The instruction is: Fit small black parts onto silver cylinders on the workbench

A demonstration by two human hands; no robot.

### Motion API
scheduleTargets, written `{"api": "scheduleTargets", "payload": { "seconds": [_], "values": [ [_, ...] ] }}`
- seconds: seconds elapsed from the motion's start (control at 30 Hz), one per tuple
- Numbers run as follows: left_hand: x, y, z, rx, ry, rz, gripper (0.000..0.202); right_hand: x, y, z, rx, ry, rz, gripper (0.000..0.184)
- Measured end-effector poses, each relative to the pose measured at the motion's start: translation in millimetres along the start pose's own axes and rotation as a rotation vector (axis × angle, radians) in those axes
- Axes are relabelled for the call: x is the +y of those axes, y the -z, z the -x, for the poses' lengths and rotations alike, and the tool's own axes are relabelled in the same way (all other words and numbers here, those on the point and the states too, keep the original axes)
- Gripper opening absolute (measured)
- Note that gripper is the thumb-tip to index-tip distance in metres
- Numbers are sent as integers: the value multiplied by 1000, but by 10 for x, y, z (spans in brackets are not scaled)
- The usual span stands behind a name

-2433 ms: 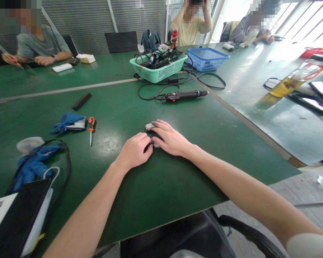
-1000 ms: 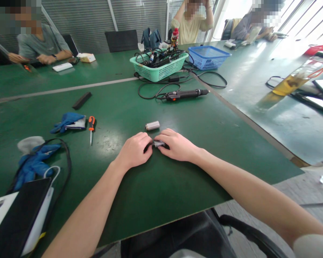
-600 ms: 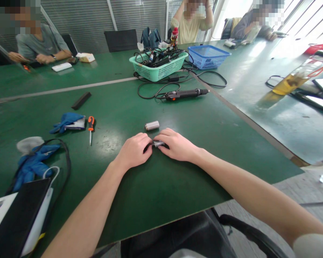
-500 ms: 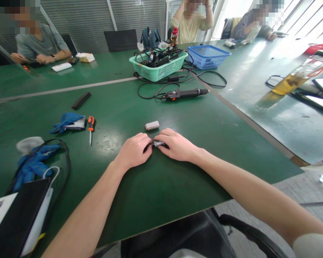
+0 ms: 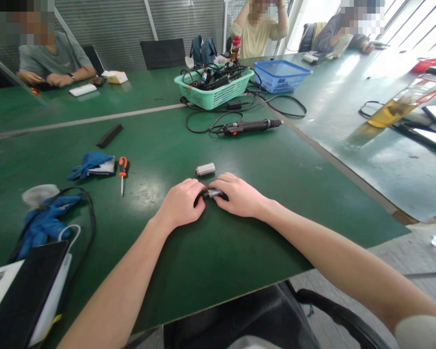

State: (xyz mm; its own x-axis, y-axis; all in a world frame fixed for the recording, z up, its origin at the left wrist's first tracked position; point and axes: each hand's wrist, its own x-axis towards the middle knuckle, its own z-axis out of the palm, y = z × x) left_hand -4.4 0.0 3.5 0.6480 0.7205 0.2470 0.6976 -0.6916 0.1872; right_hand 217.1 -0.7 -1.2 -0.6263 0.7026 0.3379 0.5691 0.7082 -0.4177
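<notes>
Two hands [image 5: 179,203], one grey part [image 5: 213,193], one pale cylinder [image 5: 205,169], two baskets [image 5: 213,97], two screwdrivers [image 5: 122,167]

green table [image 5: 240,261], contents: green basket [image 5: 213,90], blue basket [image 5: 280,77], electric screwdriver [image 5: 250,126], screwdriver [image 5: 122,169], black bar [image 5: 109,135], blue gloves [image 5: 90,165], metal cylinder [image 5: 205,169].

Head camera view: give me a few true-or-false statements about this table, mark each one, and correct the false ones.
The left hand and right hand hold a small metal part between them. True.
The green plastic basket holds tangled cables. True.
The pale cylinder sits in that basket. False: it lies on the green tabletop, just beyond the hands.
The orange-handled screwdriver lies beside a blue glove. True.
The right hand grips the electric screwdriver. False: that tool lies on the tabletop, apart from both hands.
</notes>
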Motion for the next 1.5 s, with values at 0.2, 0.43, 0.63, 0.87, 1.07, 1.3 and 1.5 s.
{"api": "scheduleTargets", "payload": {
  "seconds": [0.2,0.43,0.63,0.87,1.07,1.3,1.5],
  "values": [
    [10,7,-5,7,-3,-3,9,-11,4,0,5,-6,-3,26],
    [-1,-13,-5,11,-21,-6,9,-29,-12,7,23,6,-19,26],
    [-3,-18,-13,13,-40,5,13,-31,-22,7,16,-7,-27,22],
    [-9,-27,-1,9,-59,-2,14,-14,-20,7,10,-13,-18,20],
    [-21,-49,-4,14,-69,-8,14,-9,-32,3,14,-8,-24,20],
    [-12,-43,-4,17,-61,-3,14,-18,-24,9,9,-18,-12,21],
    [-16,-47,-1,16,-57,-9,14,-25,-14,1,2,-23,-15,21]
  ]
}}
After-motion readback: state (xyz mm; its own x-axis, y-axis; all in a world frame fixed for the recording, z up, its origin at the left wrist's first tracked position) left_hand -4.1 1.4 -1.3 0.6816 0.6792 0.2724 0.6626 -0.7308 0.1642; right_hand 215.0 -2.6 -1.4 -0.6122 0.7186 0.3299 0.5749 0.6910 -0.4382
